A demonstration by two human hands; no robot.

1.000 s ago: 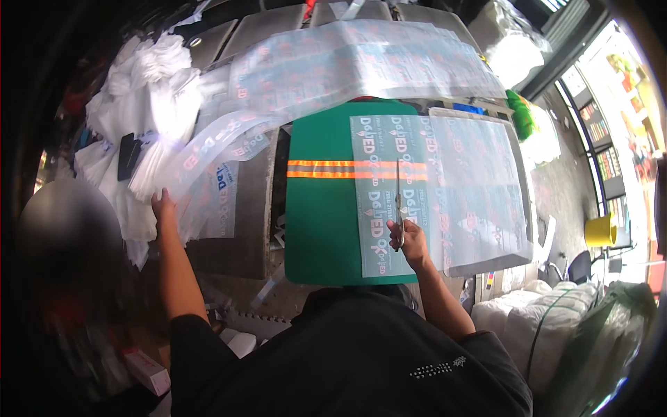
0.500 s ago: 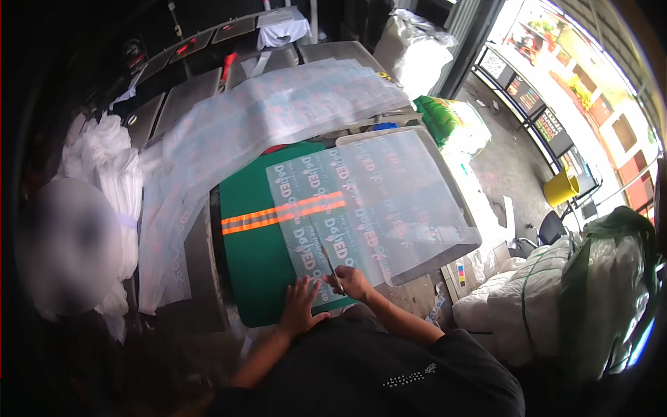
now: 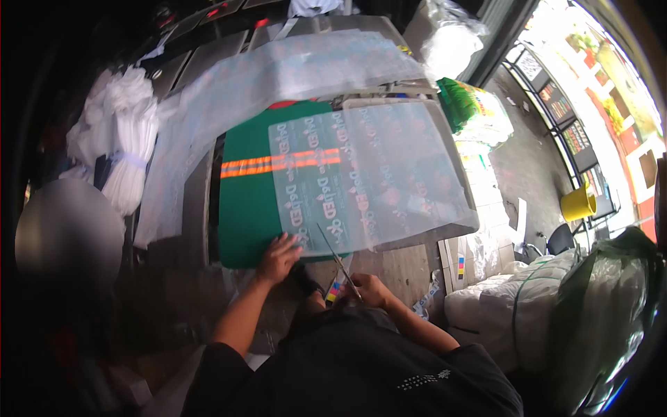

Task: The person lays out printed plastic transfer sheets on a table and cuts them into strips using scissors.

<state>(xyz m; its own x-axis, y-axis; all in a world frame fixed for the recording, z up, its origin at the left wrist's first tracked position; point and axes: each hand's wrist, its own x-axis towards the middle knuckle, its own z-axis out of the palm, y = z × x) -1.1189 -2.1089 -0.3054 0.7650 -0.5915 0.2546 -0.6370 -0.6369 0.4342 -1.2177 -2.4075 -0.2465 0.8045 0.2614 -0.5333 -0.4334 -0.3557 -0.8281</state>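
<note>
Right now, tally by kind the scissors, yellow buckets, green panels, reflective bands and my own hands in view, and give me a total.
Scissors: 1
Yellow bucket: 1
Green panel: 1
Orange-and-silver reflective band: 1
Your hands (left hand, right hand): 2
Total: 6

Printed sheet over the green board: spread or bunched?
Spread: the sheet lies flat, its rows of lettering showing over the green board. Cannot tell whether its right part is doubled.

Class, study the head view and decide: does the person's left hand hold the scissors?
No, the scissors are in the right hand, while the left hand lies at the near edge of the green board.
</note>
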